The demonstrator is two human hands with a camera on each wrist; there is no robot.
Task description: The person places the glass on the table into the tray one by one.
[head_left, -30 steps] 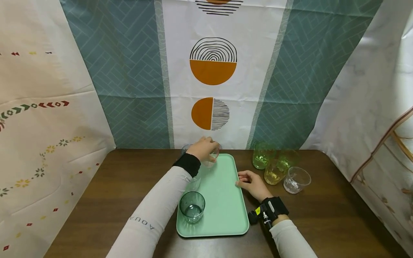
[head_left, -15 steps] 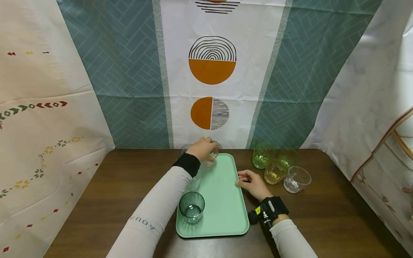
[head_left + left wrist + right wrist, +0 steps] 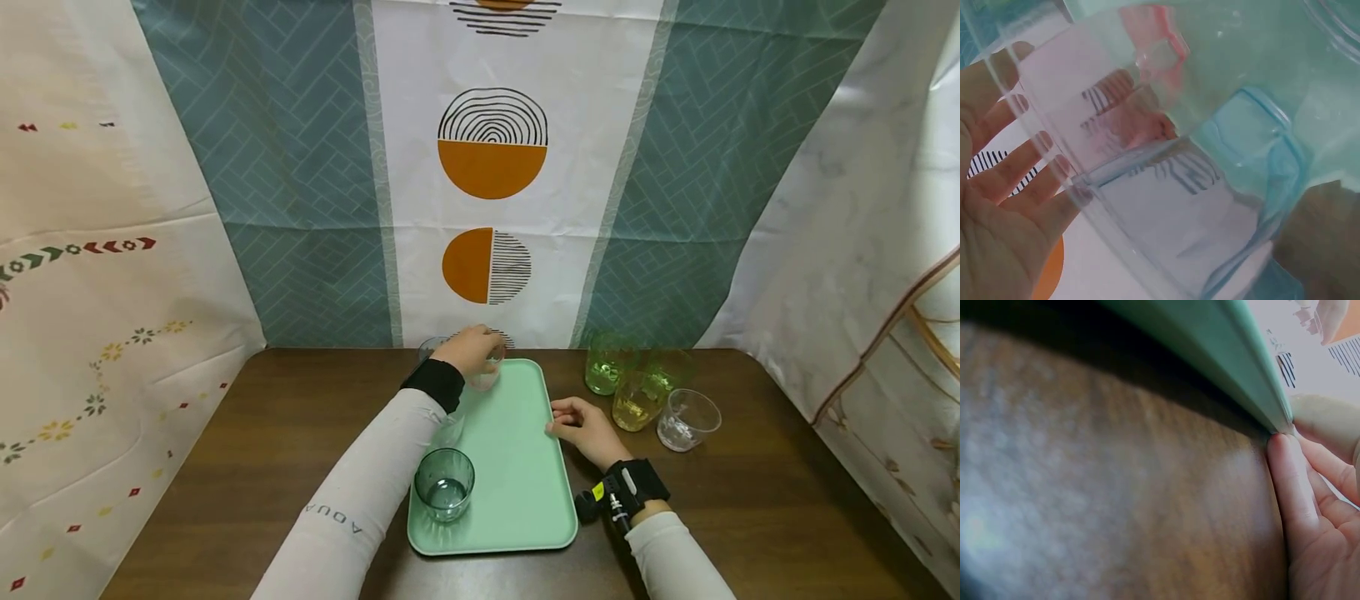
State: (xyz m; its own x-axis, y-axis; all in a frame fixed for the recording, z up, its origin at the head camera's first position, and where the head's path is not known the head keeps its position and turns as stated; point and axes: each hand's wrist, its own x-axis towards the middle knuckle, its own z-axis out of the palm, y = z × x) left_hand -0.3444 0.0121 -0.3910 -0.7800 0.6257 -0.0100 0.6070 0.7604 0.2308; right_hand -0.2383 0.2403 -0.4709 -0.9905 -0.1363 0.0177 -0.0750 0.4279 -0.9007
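Observation:
At the tray's far end my left hand [image 3: 471, 351] grips a clear, pink-tinted drinking glass [image 3: 486, 379] from above. In the left wrist view, the fingers [image 3: 1035, 194] show through clear glass. My right hand [image 3: 588, 429] pinches the right rim of the mint-green tray [image 3: 517, 467]. The right wrist view has its thumb [image 3: 1329, 425] over the rim and a finger below. A smoky grey glass [image 3: 445, 485] stands upright at the tray's near left. Behind it is a clear glass [image 3: 450, 430], partly hidden by my left sleeve. Another glass [image 3: 430, 347] shows behind my left wrist.
Right of the tray stand two green glasses [image 3: 602, 373], a yellow glass [image 3: 636, 408] and a clear glass [image 3: 687, 421], close together. The brown wooden table [image 3: 300, 417] meets a patterned curtain [image 3: 322, 275] at the back. A rattan frame [image 3: 900, 308] stands at the far right.
Both hands keep their places, the left on the glass and the right at the tray rim. The head view shifts only slightly.

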